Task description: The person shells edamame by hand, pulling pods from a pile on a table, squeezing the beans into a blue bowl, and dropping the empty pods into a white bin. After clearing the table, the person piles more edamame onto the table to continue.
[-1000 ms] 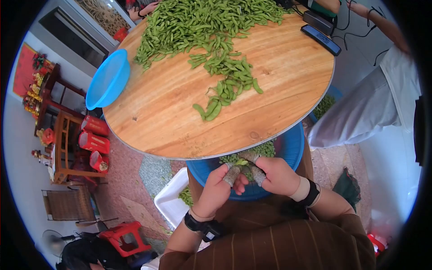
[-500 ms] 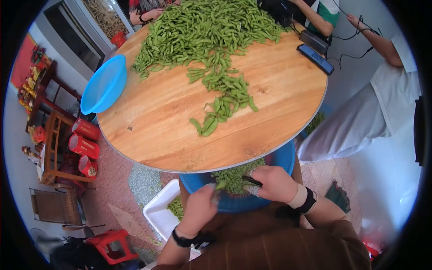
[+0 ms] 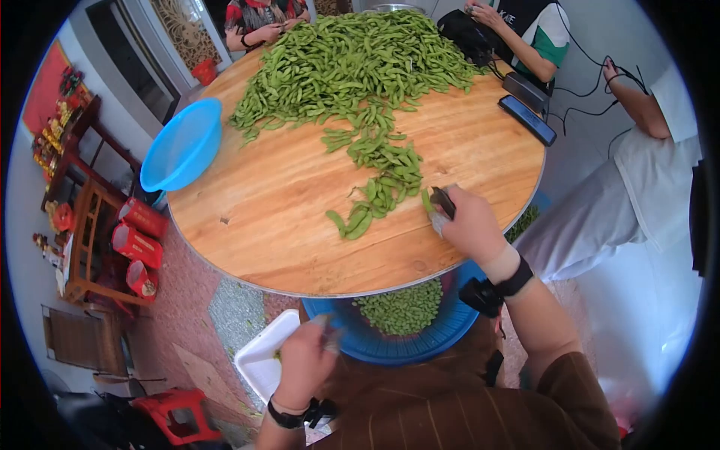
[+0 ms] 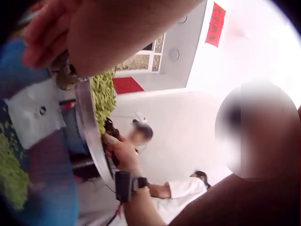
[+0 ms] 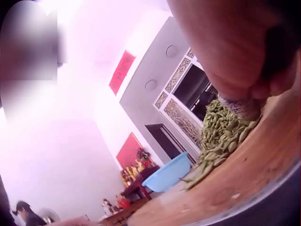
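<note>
Head view: a person sits at a round wooden table (image 3: 300, 247), their right hand (image 3: 474, 229) reaching over its near right part, fingers curled round a small dark object (image 3: 444, 202). A single green pod (image 3: 427, 200) is at its fingertips; whether it is pinched or lies on the wood, I cannot tell. Pale coverings wrap some fingers. Just left of that hand, a trail of loose pods (image 3: 382, 191) runs up to a large heap of green pods (image 3: 352, 67) at the far side. The left hand (image 3: 306, 364) is low, near the left rim of a blue tub (image 3: 442, 341) holding shelled beans (image 3: 405, 311); its fingers are blurred, so whether they are open or gripping is unclear. A white tray (image 3: 251, 352) lies beside that hand's forearm, below table level. A light-blue basin (image 3: 184, 146) rests at the table's left edge, a phone (image 3: 527, 120) at the right.
</note>
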### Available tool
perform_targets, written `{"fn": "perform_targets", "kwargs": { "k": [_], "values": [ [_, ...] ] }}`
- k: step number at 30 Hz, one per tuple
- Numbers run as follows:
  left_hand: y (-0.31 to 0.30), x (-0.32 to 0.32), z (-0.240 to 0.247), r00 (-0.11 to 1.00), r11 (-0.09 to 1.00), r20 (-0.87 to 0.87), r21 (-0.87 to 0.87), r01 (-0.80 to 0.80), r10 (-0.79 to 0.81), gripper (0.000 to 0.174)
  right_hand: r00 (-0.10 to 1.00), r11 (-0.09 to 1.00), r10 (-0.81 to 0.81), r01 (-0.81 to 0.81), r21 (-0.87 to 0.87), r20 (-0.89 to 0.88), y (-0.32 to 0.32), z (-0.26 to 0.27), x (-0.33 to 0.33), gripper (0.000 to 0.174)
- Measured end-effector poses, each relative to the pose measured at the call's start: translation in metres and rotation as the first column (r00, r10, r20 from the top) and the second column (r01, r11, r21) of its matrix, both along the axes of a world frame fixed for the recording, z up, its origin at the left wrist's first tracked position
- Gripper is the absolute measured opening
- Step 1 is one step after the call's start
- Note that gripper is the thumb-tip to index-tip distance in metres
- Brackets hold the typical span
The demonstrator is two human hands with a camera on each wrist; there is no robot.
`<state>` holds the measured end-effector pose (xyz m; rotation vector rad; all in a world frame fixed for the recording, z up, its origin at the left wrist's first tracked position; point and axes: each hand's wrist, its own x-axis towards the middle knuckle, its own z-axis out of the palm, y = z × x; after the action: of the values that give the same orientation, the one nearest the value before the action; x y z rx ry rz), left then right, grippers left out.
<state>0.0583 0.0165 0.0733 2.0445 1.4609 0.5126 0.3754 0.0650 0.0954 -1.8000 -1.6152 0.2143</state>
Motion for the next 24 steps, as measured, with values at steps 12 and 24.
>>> {"fn": "perform_targets", "kwargs": {
  "k": [12,24],
  "values": [
    [0.022,0.091,0.035,0.774,0.805,0.221,0.191,0.562,-0.593,0.031,0.818,0.906,0.231,-0.379,-0.191,-0.526,-0.087,0.019,-0.018,0.034],
    [0.012,0.075,0.014,0.74,0.803,0.67,-0.406,0.436,-0.063,0.014,0.693,0.798,0.359,-0.575,-0.179,-0.625,-0.096,0.015,-0.035,0.015]
  ]
}}
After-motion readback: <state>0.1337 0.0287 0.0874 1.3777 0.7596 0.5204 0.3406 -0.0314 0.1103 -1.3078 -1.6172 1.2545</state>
